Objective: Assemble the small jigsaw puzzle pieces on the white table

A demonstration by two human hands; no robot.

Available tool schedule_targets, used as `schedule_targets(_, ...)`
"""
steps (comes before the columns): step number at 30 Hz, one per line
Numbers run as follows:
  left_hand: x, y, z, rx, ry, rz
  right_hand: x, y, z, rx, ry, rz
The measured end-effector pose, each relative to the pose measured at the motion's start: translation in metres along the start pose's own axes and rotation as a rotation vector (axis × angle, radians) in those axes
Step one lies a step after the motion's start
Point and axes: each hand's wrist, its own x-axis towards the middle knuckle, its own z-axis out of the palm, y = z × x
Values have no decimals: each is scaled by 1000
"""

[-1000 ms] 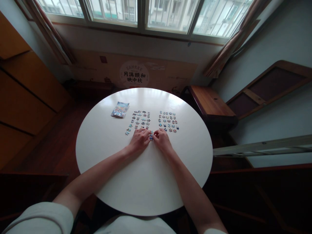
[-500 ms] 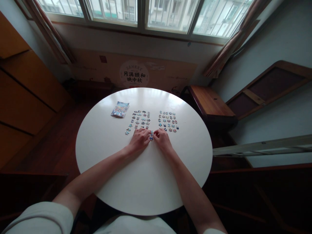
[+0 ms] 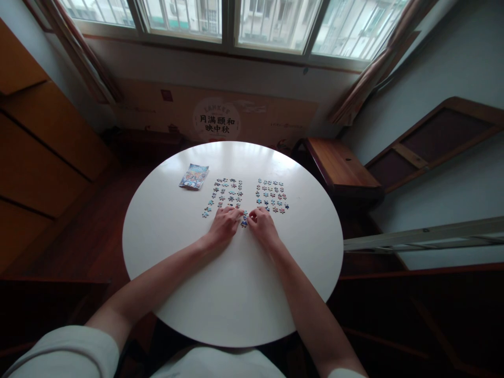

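Note:
Between my hands, a short strip of small jigsaw puzzle pieces (image 3: 244, 223) lies on the white round table (image 3: 232, 294). My left hand (image 3: 225, 223) rests at the strip's left side, its fingers bent and the tips on the upper piece. From the right, my right hand (image 3: 261, 222) pinches at the same upper piece with thumb and finger. Beyond the left hand, loose pieces (image 3: 222, 198) lie in rows, a few partly hidden by the fingers. Another block of loose pieces (image 3: 272, 195) sits beyond the right hand, also in rows.
A colourful printed packet (image 3: 194, 177) lies at the table's back left. Past the table's right edge stands a wooden bench or low table (image 3: 338, 163). Orange-brown cabinets (image 3: 43, 157) line the left side, and a barred window (image 3: 236, 26) is ahead.
My left hand has shifted very slightly left, leaving a little more of the puzzle strip in view. My right hand has barely moved.

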Motion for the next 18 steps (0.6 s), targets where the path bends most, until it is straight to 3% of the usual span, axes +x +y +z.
schedule_targets(7,0,0,0,0,-1,-2,2,1,-3,0,-46,41)
schedule_targets(18,0,1,1,7,-12,-10,0,0,0,-34,4,12)
